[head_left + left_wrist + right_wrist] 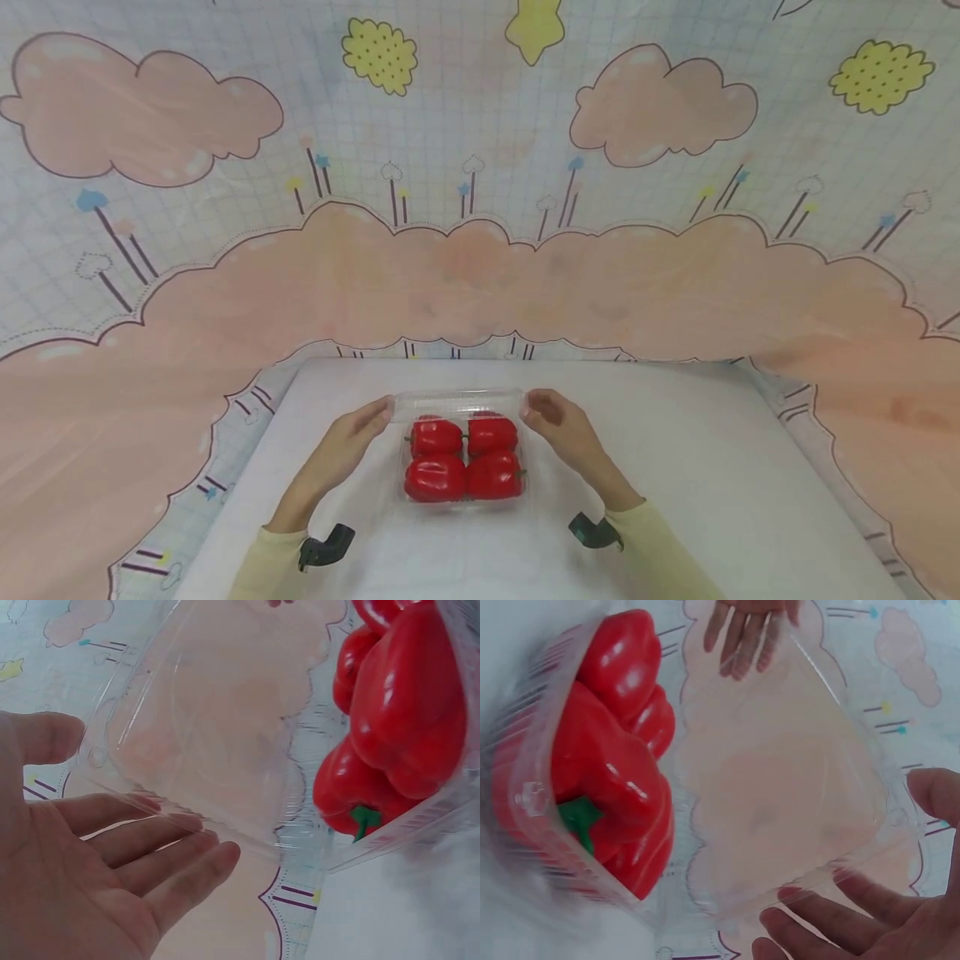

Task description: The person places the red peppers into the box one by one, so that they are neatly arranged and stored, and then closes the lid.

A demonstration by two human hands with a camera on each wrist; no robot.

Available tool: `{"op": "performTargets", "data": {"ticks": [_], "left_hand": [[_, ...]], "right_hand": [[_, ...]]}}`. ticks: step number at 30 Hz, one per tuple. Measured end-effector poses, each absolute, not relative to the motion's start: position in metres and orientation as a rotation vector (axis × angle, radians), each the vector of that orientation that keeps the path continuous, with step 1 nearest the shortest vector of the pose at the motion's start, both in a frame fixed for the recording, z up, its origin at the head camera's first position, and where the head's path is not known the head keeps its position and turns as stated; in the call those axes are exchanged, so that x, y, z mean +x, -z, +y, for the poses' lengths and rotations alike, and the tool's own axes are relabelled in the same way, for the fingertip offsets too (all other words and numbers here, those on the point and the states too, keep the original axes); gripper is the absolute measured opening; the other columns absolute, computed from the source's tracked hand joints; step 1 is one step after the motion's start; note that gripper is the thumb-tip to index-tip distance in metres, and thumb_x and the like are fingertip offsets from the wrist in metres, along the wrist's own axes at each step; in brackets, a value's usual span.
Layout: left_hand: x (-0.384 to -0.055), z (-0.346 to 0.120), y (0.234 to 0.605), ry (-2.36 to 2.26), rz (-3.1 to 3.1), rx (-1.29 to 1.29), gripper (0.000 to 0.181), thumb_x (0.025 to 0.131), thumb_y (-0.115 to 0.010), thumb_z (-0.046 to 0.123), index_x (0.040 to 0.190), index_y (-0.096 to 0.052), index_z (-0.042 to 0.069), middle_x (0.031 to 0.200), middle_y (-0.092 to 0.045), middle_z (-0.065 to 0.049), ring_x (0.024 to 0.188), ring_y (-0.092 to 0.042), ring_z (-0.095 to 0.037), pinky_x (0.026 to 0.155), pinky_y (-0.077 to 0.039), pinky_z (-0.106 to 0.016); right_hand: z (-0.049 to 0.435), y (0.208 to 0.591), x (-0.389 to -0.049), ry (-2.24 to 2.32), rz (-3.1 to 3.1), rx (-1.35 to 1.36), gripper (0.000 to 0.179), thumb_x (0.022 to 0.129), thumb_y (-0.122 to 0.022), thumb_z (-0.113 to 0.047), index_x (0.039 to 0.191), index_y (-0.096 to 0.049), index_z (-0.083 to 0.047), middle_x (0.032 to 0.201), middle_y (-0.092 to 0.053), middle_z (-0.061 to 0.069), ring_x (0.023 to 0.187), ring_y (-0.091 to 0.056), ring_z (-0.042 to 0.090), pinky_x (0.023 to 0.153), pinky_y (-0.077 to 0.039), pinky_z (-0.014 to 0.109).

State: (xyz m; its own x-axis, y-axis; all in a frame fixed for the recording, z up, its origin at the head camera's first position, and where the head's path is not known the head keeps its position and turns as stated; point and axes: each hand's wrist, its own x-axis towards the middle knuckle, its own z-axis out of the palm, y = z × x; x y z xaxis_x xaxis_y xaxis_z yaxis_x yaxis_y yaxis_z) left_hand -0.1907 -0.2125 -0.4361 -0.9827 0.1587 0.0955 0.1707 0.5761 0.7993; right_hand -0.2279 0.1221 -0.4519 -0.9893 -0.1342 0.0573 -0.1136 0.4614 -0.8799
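A clear plastic clamshell box sits on the white table, holding several red bell peppers with green stems. Its hinged clear lid stands raised at the far side. At the lid's left corner, my left hand holds the edge between thumb and fingers. My right hand holds the opposite corner the same way, its thumb on one face and fingers along the side edge. Through the lid, the left hand's fingers show in the right wrist view.
The white table spreads out on both sides of the box. Behind it hangs a printed cloth with clouds and stars. Dark wrist camera mounts stick out from both sleeves near the table surface.
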Motion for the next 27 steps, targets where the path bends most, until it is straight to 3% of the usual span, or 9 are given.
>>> {"op": "performTargets", "data": {"ticks": [14, 22, 27], "left_hand": [[-0.187, -0.209, 0.463, 1.469, -2.631, -0.278, 0.049, 0.103, -0.049, 0.025, 0.145, -0.044, 0.001, 0.149, -0.047, -0.021, 0.138, -0.045, -0.039, 0.103, -0.048, -0.052], [-0.185, -0.211, 0.474, 1.559, -2.617, -0.256, 0.051, 0.101, -0.052, 0.024, 0.147, -0.043, 0.004, 0.151, -0.044, -0.020, 0.134, -0.049, -0.042, 0.104, -0.046, -0.054], [-0.182, -0.210, 0.479, 1.593, -2.599, -0.269, 0.050, 0.100, -0.054, 0.018, 0.147, -0.043, 0.005, 0.152, -0.043, -0.020, 0.131, -0.052, -0.041, 0.102, -0.049, -0.048]], "right_hand": [[0.126, 0.478, -0.222, 1.611, 2.656, -0.401, 0.047, 0.091, -0.068, -0.021, 0.135, -0.053, -0.015, 0.142, -0.056, 0.010, 0.135, -0.050, 0.036, 0.107, -0.046, 0.054], [0.125, 0.488, -0.217, 1.678, 2.613, -0.441, 0.054, 0.089, -0.071, -0.026, 0.137, -0.050, -0.016, 0.145, -0.053, 0.006, 0.139, -0.046, 0.033, 0.109, -0.045, 0.052], [0.124, 0.494, -0.216, 1.716, 2.581, -0.477, 0.052, 0.089, -0.071, -0.022, 0.137, -0.051, -0.013, 0.143, -0.054, 0.007, 0.141, -0.043, 0.033, 0.110, -0.043, 0.053]]}}
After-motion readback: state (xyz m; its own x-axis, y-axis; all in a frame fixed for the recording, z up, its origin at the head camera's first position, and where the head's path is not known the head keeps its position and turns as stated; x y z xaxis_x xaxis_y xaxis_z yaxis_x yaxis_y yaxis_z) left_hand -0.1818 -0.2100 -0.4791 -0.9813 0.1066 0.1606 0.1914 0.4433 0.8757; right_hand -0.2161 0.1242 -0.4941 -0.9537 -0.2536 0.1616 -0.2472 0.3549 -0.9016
